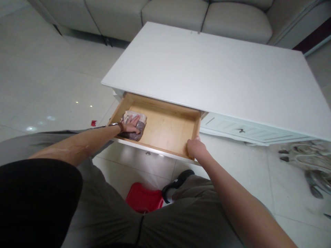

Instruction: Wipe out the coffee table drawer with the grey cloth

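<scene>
A wooden drawer [168, 129] is pulled out of a white coffee table [207, 69]. Inside it, at the left end, lies a folded cloth [141, 125] in pale and brownish tones. My left hand [131, 125] rests on top of this cloth with its fingers stretched out flat, a bracelet or watch at the wrist. At the drawer's front right corner, my right hand [196, 148] is closed around the rim, its fingertips partly hidden by the hand itself.
A grey sofa [176, 13] runs behind the table. Right of the open drawer is a closed one with a small knob [242, 131]. A red plastic stool [144, 198] is beneath me. Blurred items, including a metal pan-like object [322, 179], lie on the floor at right.
</scene>
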Demonstrator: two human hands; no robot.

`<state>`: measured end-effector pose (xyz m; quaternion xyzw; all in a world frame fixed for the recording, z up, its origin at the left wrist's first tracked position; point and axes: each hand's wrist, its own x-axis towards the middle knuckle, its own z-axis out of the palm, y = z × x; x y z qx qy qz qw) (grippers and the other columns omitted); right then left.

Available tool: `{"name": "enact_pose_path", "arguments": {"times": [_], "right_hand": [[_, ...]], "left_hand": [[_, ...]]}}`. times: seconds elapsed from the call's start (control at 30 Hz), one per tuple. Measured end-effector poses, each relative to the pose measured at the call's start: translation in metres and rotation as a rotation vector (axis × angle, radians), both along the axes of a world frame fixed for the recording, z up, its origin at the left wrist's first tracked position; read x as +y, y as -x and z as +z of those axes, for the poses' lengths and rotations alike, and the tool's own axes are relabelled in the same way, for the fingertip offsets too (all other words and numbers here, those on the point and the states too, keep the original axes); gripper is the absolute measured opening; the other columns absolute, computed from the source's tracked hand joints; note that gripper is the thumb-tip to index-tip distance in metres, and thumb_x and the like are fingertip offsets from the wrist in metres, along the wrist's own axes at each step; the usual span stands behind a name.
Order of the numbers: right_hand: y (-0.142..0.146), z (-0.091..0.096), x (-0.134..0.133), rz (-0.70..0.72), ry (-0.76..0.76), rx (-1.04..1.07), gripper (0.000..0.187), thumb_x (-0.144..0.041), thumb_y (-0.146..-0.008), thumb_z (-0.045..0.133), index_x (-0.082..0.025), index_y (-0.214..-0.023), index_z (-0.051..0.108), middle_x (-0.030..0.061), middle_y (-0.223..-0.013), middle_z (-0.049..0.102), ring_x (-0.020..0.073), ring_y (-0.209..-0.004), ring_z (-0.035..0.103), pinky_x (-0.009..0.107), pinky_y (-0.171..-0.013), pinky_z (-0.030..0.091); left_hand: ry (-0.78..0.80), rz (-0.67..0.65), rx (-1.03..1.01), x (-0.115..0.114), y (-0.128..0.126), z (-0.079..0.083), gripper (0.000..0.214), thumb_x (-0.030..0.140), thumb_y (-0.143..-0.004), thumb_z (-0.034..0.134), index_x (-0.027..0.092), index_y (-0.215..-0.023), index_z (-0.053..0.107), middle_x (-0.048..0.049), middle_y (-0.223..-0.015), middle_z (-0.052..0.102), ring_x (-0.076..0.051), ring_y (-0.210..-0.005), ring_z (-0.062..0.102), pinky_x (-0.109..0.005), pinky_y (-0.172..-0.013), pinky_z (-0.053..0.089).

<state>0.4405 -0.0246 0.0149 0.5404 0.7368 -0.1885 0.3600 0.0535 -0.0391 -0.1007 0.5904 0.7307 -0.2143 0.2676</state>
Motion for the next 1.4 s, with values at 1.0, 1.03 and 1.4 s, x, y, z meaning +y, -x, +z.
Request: {"name": "enact_pose_path", "arguments": {"times": [1.0,1.03,1.4], "right_hand": [[0.002,0.004,-0.001,0.041,-0.068,-0.006,0.043,-0.008,-0.098,0.036,-0.007,-0.133,0.060,0.0287,-0.130,0.050,0.0251,-0.103,0.072,0.032,-0.081,0.059],[0.002,0.003,-0.001,0.041,-0.074,-0.005,0.043,-0.008,-0.098,0.035,-0.008,-0.133,0.060,0.0287,-0.130,0.050,0.0251,-0.102,0.073,0.032,-0.081,0.059],[0.002,0.003,-0.001,0.028,-0.074,-0.004,0.044,-0.009,-0.099,0.033,-0.009,-0.136,0.059,0.0286,-0.132,0.049,0.0242,-0.104,0.072,0.031,-0.083,0.059]], "left_hand": [[-0.177,0.024,-0.054,0.089,-0.003,0.006,0.108,0.052,-0.087,0.067,0.021,-0.165,-0.001,-0.0066,-0.174,0.000,-0.039,-0.156,-0.004,-0.079,-0.115,0.010],[-0.181,0.026,-0.055,0.090,-0.003,0.005,0.109,0.052,-0.086,0.067,0.021,-0.165,-0.001,-0.0072,-0.174,0.001,-0.039,-0.156,-0.003,-0.079,-0.115,0.010],[-0.209,0.016,-0.023,0.090,-0.001,-0.005,0.111,0.061,-0.085,0.065,0.020,-0.166,0.000,-0.0067,-0.174,0.002,-0.039,-0.155,-0.003,-0.073,-0.119,0.008]]}}
